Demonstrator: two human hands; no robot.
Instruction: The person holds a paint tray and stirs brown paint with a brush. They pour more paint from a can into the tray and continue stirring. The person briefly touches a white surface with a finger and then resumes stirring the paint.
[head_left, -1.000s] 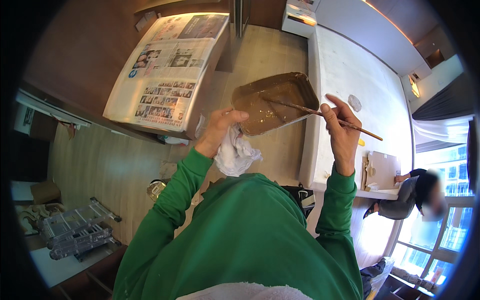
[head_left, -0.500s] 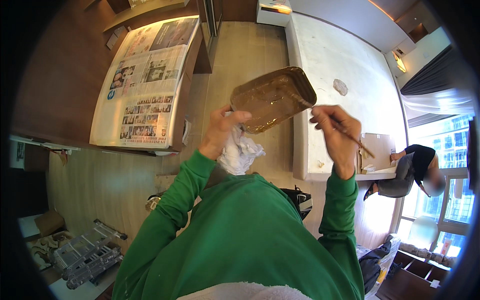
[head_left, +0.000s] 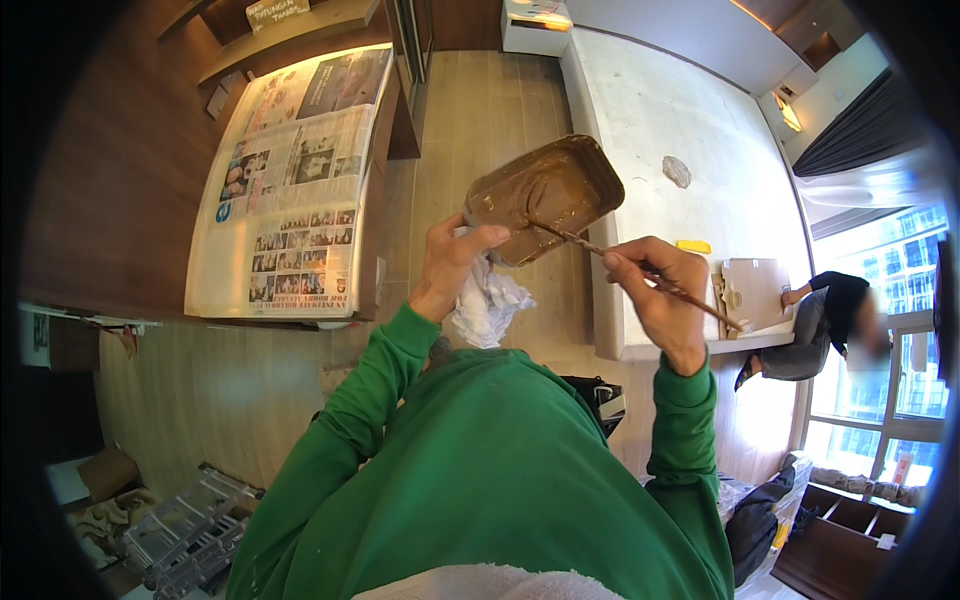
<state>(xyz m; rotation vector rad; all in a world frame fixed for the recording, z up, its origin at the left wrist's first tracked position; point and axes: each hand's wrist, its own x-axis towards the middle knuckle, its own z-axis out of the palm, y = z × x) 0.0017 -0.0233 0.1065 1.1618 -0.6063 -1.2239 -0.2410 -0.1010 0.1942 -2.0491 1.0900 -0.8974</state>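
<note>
My left hand (head_left: 452, 262) grips the near left corner of a shallow rectangular tray (head_left: 590, 172) coated inside with brown paint, its thumb over the rim. A crumpled white cloth (head_left: 488, 306) hangs beneath the tray by that hand. Between the fingers of my right hand (head_left: 660, 290) is a thin paintbrush (head_left: 572, 238), held like a pencil. Its tip rests in the brown paint near the middle of the tray, while the other end of the handle points down to the right.
Newspaper (head_left: 300, 190) covers a low surface on the left. A large white platform (head_left: 690, 110) on the right bears a flattened cardboard piece (head_left: 757, 290) and a yellow object (head_left: 693, 246). Another person (head_left: 835, 325) bends at its far right. A folded ladder (head_left: 190, 535) lies lower left.
The brush tip has moved left from the tray's right rim into the paint, and my right hand has shifted slightly down. A yellow object now shows on the platform.
</note>
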